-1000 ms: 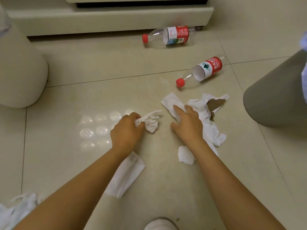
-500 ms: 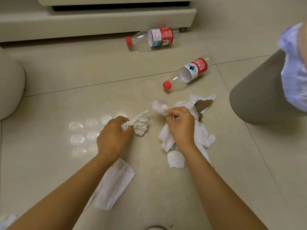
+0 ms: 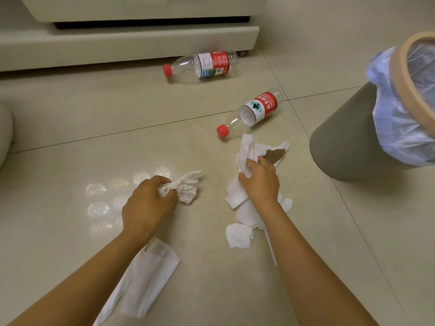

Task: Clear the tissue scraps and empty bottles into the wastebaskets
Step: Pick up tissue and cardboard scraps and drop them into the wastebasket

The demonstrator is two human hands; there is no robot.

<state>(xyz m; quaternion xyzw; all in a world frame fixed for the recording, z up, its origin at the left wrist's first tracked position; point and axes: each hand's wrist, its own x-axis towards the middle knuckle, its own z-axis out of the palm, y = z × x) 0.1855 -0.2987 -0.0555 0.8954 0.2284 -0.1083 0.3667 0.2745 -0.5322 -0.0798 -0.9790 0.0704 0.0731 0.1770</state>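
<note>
My left hand (image 3: 146, 205) is closed on a crumpled white tissue (image 3: 187, 188) held just above the floor tiles. My right hand (image 3: 260, 180) grips a bunch of white tissue scraps (image 3: 246, 149) from a pile that also holds a brown paper bit (image 3: 275, 154). A small tissue ball (image 3: 239, 235) lies beside my right forearm, and a flat tissue sheet (image 3: 146, 283) lies under my left forearm. Two empty clear bottles with red caps lie on their sides: one (image 3: 253, 111) just beyond the pile, the other (image 3: 202, 66) near the furniture base. A grey wastebasket (image 3: 346, 142) with a bluish liner stands at the right.
A cream furniture base (image 3: 129, 43) runs along the back. A rounded pale object (image 3: 4, 135) shows at the left edge. Light reflections dot the glossy tiles left of my left hand.
My right hand has gathered more tissue and moved right along the pile. The view has swung right, bringing the wastebasket's rim and liner into sight. My left hand still holds its tissue.
</note>
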